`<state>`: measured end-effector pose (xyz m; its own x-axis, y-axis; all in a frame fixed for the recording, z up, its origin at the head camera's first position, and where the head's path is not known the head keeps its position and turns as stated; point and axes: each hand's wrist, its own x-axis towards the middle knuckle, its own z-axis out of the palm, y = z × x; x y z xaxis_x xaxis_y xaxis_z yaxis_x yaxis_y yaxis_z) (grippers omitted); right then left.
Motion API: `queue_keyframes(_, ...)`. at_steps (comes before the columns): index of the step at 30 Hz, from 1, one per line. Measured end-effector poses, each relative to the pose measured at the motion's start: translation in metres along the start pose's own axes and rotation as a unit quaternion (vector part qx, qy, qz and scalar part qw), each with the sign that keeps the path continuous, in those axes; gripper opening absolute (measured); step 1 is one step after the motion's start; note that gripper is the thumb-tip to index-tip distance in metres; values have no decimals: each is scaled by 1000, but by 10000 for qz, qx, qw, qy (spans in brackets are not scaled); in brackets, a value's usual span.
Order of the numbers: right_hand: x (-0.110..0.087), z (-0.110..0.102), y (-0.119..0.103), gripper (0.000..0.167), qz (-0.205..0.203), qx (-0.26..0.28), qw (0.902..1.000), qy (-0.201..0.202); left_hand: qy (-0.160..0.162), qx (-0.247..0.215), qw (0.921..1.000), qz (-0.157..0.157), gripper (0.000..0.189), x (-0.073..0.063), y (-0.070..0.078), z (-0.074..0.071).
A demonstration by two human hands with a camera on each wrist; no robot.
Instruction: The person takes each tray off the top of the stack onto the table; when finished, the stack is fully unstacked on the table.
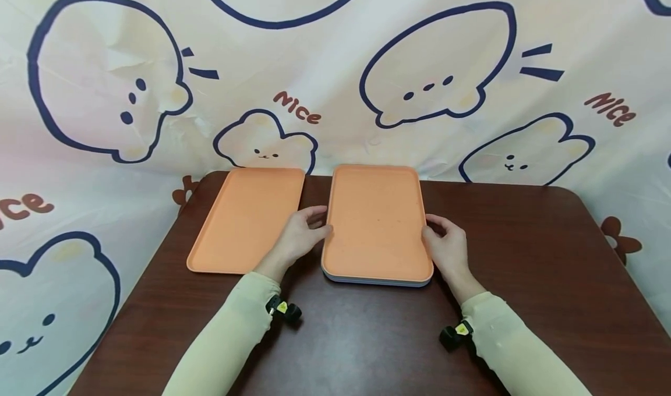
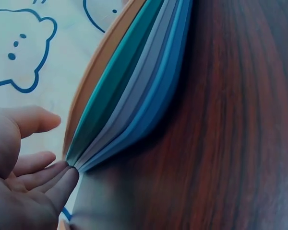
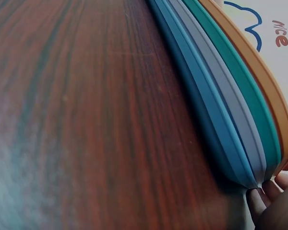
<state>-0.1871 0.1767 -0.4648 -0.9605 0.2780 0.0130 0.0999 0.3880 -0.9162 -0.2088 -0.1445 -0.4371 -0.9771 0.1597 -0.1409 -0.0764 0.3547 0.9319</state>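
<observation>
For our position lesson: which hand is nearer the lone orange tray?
Left: the left hand is at the left edge of the stack, beside the lone orange tray; the right hand is at the stack's right edge.

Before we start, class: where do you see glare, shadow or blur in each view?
Head: soft glare on the table toward the bottom of the picture; left wrist: dark shadow along the tray stack, wood grain slightly blurred; right wrist: pale, bluish glare at lower left, dark shadow beside the blue bottom of the tray stack.
</observation>
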Motion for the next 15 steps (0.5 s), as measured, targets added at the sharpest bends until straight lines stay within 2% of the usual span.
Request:
queue_keyframes(7, 1, 1, 2, 40, -42, 104, 9999, 21, 48, -176, 9998, -39, 53, 2, -3, 5)
queue_keyframes(15, 2, 5, 1, 40, -61, 352, 9992, -180, 282, -43, 9996, -44, 52, 4, -6, 2)
